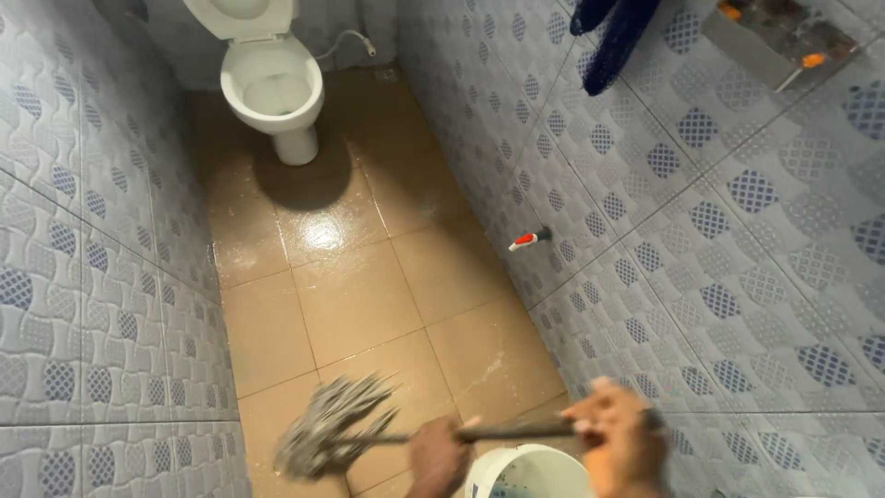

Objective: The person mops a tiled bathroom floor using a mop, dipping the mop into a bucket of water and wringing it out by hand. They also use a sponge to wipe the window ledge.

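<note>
1. Brown glazed floor tiles fill the narrow room, shiny and wet-looking in patches. I'm using the white toilet at the far end as the landmark for everything below.
2. Blue-and-white patterned wall tiles run down both sides from the toilet toward the camera, so it's a tight corridor-type bathroom.
3. The toilet itself has its lid up, with a thin white hose curling off just to its right, against the back wall.
4. White bucket, well away from the toilet, right at the bottom edge of the view. Only its rim and part of the inside show.
5. Mop with a grey stringy head, also at the near end, opposite the toilet. The head is blurred and sits low over the floor, left of the bucket; can't tell if it's touching the tiles. Its dark handle runs right, passing above the bucket rim.
6. Right hand is wrapped round the handle further from the head; blurry, but the fingers are clearly closed on it.
7. Left hand is fisted round the handle closer to the mop head.
8. Dark blue cloth hangs on the right-hand wall, and a small metal shelf is further right.
9. Little red-and-white tap sticks out of the right-hand wall, about halfway between toilet and bucket.
</note>
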